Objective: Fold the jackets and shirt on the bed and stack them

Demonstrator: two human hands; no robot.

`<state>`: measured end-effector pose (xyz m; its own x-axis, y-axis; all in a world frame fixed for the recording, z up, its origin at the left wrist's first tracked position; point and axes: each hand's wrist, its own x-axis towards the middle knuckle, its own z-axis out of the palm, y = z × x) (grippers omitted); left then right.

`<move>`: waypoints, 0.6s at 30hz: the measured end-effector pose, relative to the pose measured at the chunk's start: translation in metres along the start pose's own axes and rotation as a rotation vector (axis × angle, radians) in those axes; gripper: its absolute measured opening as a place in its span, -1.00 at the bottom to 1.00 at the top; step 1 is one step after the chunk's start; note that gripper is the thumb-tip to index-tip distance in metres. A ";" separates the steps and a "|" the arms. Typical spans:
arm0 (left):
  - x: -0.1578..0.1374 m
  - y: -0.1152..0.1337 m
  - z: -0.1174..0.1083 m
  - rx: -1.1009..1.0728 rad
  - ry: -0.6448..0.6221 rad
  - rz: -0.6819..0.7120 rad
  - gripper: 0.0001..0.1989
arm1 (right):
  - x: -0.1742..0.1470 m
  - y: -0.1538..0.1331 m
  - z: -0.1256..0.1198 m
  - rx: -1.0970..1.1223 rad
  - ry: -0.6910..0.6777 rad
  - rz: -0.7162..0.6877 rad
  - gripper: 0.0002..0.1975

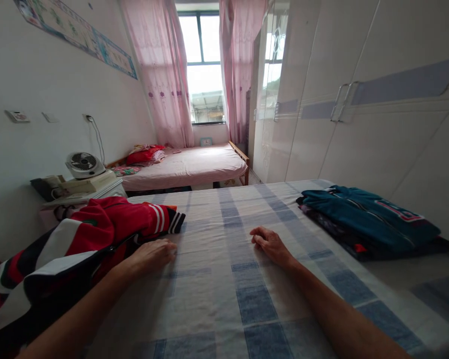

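While the teal jacket (pixel 362 208) lies flat, likely against creasing, the red jacket (pixel 125 217) sprawls beside the left hand (pixel 155 254). Its fingers and those of the right hand (pixel 271 246) curl loosely, unclosed and empty.

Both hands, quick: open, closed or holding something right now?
Left hand: beside the red jacket; underside hidden, so open or closed can't be told.
Right hand: loosely open, curled, nothing visible held.

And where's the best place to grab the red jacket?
I'd pinch the red jacket at its striped end, coming from the right. That narrow end sticks out over the checked bed cover, so it looks easy to reach, and the left hand is close by.
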<state>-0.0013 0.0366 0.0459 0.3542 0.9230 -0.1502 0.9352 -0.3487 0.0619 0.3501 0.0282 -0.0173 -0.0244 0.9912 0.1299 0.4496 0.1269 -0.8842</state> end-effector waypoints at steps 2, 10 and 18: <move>0.027 -0.010 0.000 0.005 0.012 -0.013 -0.63 | -0.001 -0.001 0.000 0.014 0.001 0.004 -0.77; 0.078 -0.014 -0.016 0.039 0.345 -0.261 -0.39 | -0.003 -0.008 -0.001 0.042 0.000 0.011 -0.80; 0.050 0.086 0.043 -0.067 0.303 0.137 -0.53 | -0.005 -0.005 0.003 0.061 0.006 -0.012 -0.78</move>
<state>0.0966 0.0455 0.0014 0.4495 0.8782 0.1637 0.8731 -0.4706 0.1272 0.3452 0.0222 -0.0147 -0.0242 0.9895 0.1426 0.3940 0.1405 -0.9083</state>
